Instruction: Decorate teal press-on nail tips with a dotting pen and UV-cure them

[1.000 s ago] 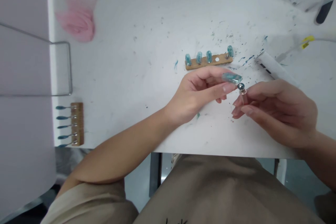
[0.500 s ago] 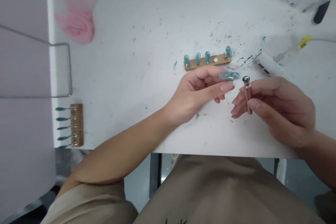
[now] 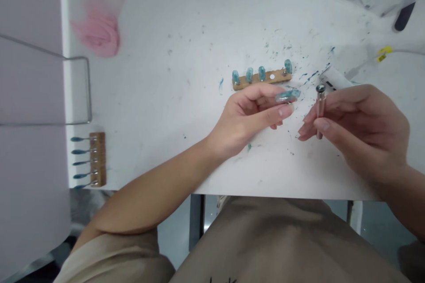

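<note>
Teal and glossy, a long painted nail tip (image 3: 287,95) sits pinched between the thumb and forefinger of the left hand (image 3: 250,117); the other fingers (image 3: 275,124) curl loosely beneath it, so the hand is closed only at that pinch. The nail tip lies flat along the fingertips, pointing toward the right hand (image 3: 360,128).

The right hand grips a small pinkish metal holder (image 3: 319,110) with a round silver cap, held nearly upright between thumb and forefinger, the remaining fingers folded in behind it. The cap stands just beyond the right fingertips and near the end of the nail tip, with a clear gap between the two.

Just beyond the left fingertips lies a wooden strip (image 3: 262,78) carrying four teal nail tips, with one bare spot along it. Past the right knuckles a white device (image 3: 333,77) rests partly hidden by that hand. Both hands hover over a white table (image 3: 186,44) flecked with teal paint, thickest around the fingers.

Well away from the left wrist, at the table's near corner, a second wooden block (image 3: 98,159) holds five teal-tipped sticks. Far beyond it lies a pink cloth (image 3: 98,31). A dark-handled tool (image 3: 403,13) lies far past the right hand.
</note>
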Available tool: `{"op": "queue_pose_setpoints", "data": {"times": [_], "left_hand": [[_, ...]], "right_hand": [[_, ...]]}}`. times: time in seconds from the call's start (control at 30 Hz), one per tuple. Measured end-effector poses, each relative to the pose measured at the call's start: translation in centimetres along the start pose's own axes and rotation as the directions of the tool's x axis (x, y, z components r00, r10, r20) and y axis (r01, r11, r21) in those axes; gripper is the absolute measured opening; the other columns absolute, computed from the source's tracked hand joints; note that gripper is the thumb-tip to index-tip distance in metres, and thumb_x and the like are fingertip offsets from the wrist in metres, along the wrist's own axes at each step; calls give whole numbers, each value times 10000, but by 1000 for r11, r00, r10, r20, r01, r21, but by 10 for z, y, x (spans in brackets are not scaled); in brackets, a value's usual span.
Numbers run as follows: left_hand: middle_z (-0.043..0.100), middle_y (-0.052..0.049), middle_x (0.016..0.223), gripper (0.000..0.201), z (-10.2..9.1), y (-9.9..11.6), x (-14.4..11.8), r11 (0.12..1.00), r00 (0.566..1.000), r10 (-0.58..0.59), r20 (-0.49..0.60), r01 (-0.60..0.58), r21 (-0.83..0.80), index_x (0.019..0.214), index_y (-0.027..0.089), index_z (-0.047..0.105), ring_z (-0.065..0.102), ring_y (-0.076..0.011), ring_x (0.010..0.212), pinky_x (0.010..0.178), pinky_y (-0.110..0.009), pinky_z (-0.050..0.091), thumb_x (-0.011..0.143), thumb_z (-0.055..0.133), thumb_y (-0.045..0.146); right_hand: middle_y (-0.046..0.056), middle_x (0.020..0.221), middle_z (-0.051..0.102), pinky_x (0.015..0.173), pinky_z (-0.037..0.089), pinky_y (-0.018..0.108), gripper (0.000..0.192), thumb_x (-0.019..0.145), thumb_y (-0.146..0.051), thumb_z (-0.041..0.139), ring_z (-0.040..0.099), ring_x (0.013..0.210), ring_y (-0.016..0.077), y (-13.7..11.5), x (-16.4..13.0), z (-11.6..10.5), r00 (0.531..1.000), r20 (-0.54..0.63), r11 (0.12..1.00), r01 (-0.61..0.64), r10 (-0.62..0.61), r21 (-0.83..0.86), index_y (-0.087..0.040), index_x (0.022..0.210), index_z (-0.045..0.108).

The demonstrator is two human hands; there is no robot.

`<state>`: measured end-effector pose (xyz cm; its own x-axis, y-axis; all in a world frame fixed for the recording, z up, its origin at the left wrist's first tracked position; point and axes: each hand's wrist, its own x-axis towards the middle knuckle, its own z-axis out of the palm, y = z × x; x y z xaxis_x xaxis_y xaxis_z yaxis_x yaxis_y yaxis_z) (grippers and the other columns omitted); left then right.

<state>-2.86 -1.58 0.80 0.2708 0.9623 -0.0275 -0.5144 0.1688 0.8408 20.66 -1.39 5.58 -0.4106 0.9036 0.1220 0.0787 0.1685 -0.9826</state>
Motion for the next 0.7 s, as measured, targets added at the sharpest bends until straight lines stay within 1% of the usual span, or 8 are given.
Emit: {"op": "queue_pose_setpoints", "data": {"times": [0.1, 0.23, 0.37, 0.43, 0.53, 0.63, 0.7], "left_hand": [[836, 58, 926, 204, -1, -1, 0, 999, 999, 35, -15, -35, 32, 1023, 330, 889, 724, -87, 701, 681, -245, 667, 895, 1043, 369], [801, 49, 880, 210, -1, -2, 1, 991, 995, 91, -44, -86, 105, 995, 316, 876, 722, -104, 695, 653, -263, 660, 887, 1047, 370], [758, 47, 852, 191, 1, -1, 1, 978, 989, 144, -47, -135, 160, 965, 307, 867, 693, -95, 699, 648, -254, 637, 898, 1039, 358], [736, 42, 842, 192, 2, 0, 1, 973, 986, 157, -58, -144, 179, 957, 303, 866, 673, -93, 699, 639, -249, 624, 899, 1039, 364], [713, 37, 820, 191, 3, 1, 0, 972, 984, 163, -67, -149, 183, 955, 305, 870, 660, -92, 706, 633, -238, 613, 900, 1039, 374], [725, 36, 835, 198, 3, 1, 0, 973, 986, 156, -63, -142, 181, 957, 306, 866, 673, -93, 719, 657, -242, 635, 901, 1039, 383], [724, 41, 837, 197, 3, 1, 0, 973, 987, 152, -58, -139, 185, 964, 306, 861, 679, -90, 720, 673, -246, 648, 908, 1035, 379]], "right_hand": [[-30, 1026, 811, 789, 767, 308, 177, 1023, -168, 828, 834, 872, 131, 1, -2, 1, 999, -38, 999, -9, 7, -36, -265, 1155, 759], [-42, 1021, 806, 780, 761, 334, 201, 1033, -179, 821, 820, 848, 136, 0, -3, 1, 997, -78, 999, -17, 13, -49, -313, 1175, 770], [-31, 1025, 806, 767, 746, 316, 168, 1048, -197, 816, 812, 851, 129, 0, -1, -1, 998, -50, 999, -43, 42, -13, -307, 1166, 769], [-26, 1013, 802, 778, 750, 309, 141, 1050, -221, 824, 814, 860, 128, 1, 0, -1, 996, -57, 997, -77, 76, -14, -299, 1151, 766], [-21, 970, 785, 714, 727, 279, 122, 1039, -238, 845, 816, 808, 126, 2, 2, -1, 989, -79, 990, -127, 122, -56, -275, 1126, 767], [-18, 1019, 793, 669, 705, 279, 124, 1041, -232, 840, 814, 774, 127, 1, 1, 0, 992, -74, 990, -109, 102, -94, -279, 1141, 784], [-24, 1044, 802, 683, 709, 288, 152, 1054, -219, 818, 819, 795, 130, 0, -1, 0, 997, -31, 994, -79, 77, -78, -301, 1178, 789]]}}
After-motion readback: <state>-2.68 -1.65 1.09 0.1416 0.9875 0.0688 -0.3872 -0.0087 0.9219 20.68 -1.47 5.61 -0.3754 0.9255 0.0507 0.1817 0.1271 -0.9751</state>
